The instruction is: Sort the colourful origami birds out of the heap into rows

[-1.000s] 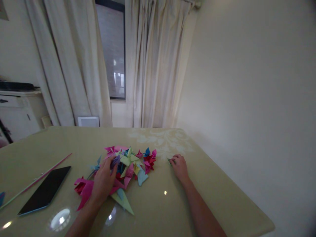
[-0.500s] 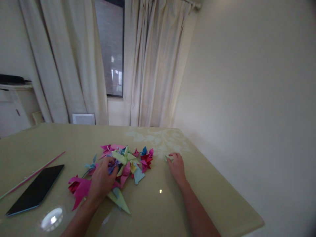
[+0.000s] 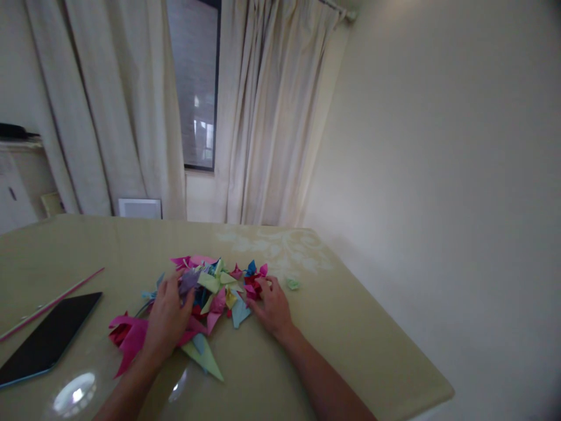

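A heap of colourful folded-paper pieces (image 3: pixel 217 307) lies on the table between my hands. My left hand (image 3: pixel 163 321) is at its left side, thumb and fingers closed around a purple folded paper (image 3: pixel 189 282). At the heap's right end, my right hand (image 3: pixel 275 310) has its fingers apart, touching a red and magenta paper piece (image 3: pixel 253 288). A small pale-green folded paper (image 3: pixel 292 283) sits alone to the right of that hand. Below the left hand are a large pink paper piece (image 3: pixel 131 339) and a pointed light-green one (image 3: pixel 205 358).
On the left lie a black tablet (image 3: pixel 52 336) and a thin pink and pale-green stick (image 3: pixel 56 301). The glossy table (image 3: pixel 350 345) has its right edge near a plain wall. Curtains (image 3: pixel 280 117) and a window stand behind, with a white frame (image 3: pixel 140 208) beyond the table's far edge.
My right hand has let go of the small pale-green paper and moved left to the heap. My left hand has shifted slightly with the purple paper. The view has turned a little right.
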A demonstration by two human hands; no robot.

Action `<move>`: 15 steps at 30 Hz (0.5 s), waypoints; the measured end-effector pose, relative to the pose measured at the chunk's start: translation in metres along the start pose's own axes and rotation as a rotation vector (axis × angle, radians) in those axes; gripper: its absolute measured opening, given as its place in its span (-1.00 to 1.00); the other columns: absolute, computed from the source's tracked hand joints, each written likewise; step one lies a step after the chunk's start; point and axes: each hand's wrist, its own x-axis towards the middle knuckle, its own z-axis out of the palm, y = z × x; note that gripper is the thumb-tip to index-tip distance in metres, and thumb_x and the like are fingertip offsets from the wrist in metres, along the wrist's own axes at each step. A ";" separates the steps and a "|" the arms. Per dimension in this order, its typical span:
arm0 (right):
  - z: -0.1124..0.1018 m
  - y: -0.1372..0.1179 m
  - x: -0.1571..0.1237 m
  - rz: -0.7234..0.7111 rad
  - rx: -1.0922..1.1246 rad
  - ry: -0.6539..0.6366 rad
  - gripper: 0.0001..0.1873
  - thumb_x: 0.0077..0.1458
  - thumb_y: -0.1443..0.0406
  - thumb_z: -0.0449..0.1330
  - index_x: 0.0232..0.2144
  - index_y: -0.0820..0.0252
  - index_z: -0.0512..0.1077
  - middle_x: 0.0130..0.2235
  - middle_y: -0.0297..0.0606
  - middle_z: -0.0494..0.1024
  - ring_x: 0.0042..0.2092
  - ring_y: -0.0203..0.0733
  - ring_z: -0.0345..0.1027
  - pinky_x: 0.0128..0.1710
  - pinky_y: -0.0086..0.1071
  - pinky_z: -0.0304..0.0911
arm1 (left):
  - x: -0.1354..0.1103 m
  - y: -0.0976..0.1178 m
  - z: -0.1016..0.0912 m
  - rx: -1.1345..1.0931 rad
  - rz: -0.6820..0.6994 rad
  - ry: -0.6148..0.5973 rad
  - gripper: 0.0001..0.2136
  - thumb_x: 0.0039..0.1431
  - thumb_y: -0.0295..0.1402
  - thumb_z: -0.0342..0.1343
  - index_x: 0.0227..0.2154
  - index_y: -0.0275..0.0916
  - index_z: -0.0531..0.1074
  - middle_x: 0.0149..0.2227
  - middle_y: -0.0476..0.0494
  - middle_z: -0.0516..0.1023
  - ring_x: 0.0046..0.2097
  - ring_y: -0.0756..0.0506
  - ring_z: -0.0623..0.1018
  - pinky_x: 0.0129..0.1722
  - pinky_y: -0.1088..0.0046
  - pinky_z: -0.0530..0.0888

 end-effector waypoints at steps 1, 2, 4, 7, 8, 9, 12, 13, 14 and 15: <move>0.000 -0.002 0.000 -0.010 -0.032 -0.022 -0.44 0.22 0.07 0.37 0.22 -0.01 0.41 0.21 -0.04 0.41 0.13 0.09 0.43 0.13 -0.09 0.38 | 0.000 0.001 -0.001 0.055 0.033 0.020 -0.49 0.28 -0.12 -0.02 0.19 -0.27 0.35 0.10 -0.40 0.52 0.08 -0.36 0.58 0.11 0.02 0.54; 0.001 -0.004 0.001 -0.018 -0.065 -0.043 -0.44 0.22 0.07 0.36 0.22 -0.01 0.40 0.22 -0.04 0.41 0.14 0.10 0.42 0.14 -0.07 0.37 | -0.001 0.003 -0.002 0.114 0.077 0.038 -0.51 0.30 -0.14 -0.04 0.20 -0.28 0.35 0.12 -0.42 0.49 0.13 -0.38 0.54 0.15 -0.03 0.50; 0.002 -0.007 0.001 -0.025 -0.127 -0.082 -0.47 0.25 0.09 0.33 0.22 0.00 0.41 0.22 -0.03 0.41 0.15 0.12 0.41 0.15 -0.05 0.36 | -0.004 0.010 -0.005 0.218 0.183 0.084 -0.56 0.36 -0.19 -0.07 0.19 -0.29 0.36 0.14 -0.43 0.48 0.18 -0.41 0.48 0.20 -0.10 0.43; 0.004 -0.009 0.001 -0.043 -0.174 -0.107 -0.60 0.32 0.13 0.24 0.17 0.01 0.43 0.22 -0.06 0.43 0.15 0.08 0.41 0.15 -0.10 0.35 | -0.011 0.025 -0.005 0.269 0.362 0.163 -0.65 0.40 -0.29 -0.03 0.15 -0.26 0.40 0.15 -0.38 0.49 0.18 -0.38 0.48 0.22 -0.07 0.39; 0.005 -0.009 0.001 -0.049 -0.177 -0.104 -0.63 0.33 0.17 0.23 0.15 0.02 0.44 0.21 -0.07 0.43 0.14 0.06 0.41 0.14 -0.13 0.35 | -0.015 0.031 -0.003 0.256 0.422 0.169 -0.68 0.40 -0.33 0.00 0.14 -0.24 0.41 0.14 -0.35 0.51 0.16 -0.35 0.49 0.21 -0.03 0.40; 0.006 -0.009 0.001 -0.053 -0.175 -0.098 -0.65 0.32 0.20 0.22 0.13 0.02 0.44 0.19 -0.09 0.44 0.12 0.04 0.41 0.14 -0.15 0.35 | -0.019 0.035 0.000 0.235 0.479 0.158 -0.71 0.40 -0.36 0.03 0.12 -0.21 0.42 0.11 -0.32 0.53 0.14 -0.32 0.51 0.19 0.02 0.42; 0.008 -0.007 0.001 -0.049 -0.132 -0.071 -0.68 0.26 0.29 0.23 0.06 0.07 0.45 0.14 -0.10 0.46 0.08 0.01 0.41 0.13 -0.17 0.35 | -0.032 0.047 0.011 0.161 0.590 0.068 -0.74 0.40 -0.42 0.06 0.09 -0.15 0.45 0.07 -0.25 0.57 0.08 -0.26 0.55 0.14 0.10 0.46; 0.009 -0.006 0.002 -0.048 -0.113 -0.064 -0.70 0.25 0.32 0.22 0.03 0.08 0.45 0.11 -0.10 0.47 0.07 0.00 0.41 0.11 -0.18 0.35 | -0.036 0.049 0.015 0.138 0.607 0.037 -0.73 0.40 -0.44 0.06 0.10 -0.13 0.45 0.07 -0.23 0.58 0.07 -0.25 0.55 0.12 0.13 0.48; 0.009 -0.005 0.002 -0.049 -0.097 -0.059 -0.72 0.24 0.35 0.21 0.01 0.09 0.46 0.09 -0.11 0.47 0.06 -0.01 0.41 0.10 -0.20 0.36 | -0.040 0.051 0.018 0.116 0.625 0.005 -0.73 0.41 -0.45 0.05 0.10 -0.13 0.45 0.06 -0.22 0.59 0.06 -0.24 0.56 0.11 0.15 0.49; 0.009 -0.004 0.003 -0.051 -0.087 -0.054 -0.72 0.23 0.38 0.20 -0.01 0.09 0.46 0.07 -0.12 0.47 0.04 -0.04 0.42 0.08 -0.23 0.36 | -0.043 0.052 0.021 0.098 0.642 -0.023 -0.72 0.41 -0.46 0.04 0.10 -0.12 0.46 0.05 -0.21 0.59 0.06 -0.22 0.57 0.10 0.17 0.50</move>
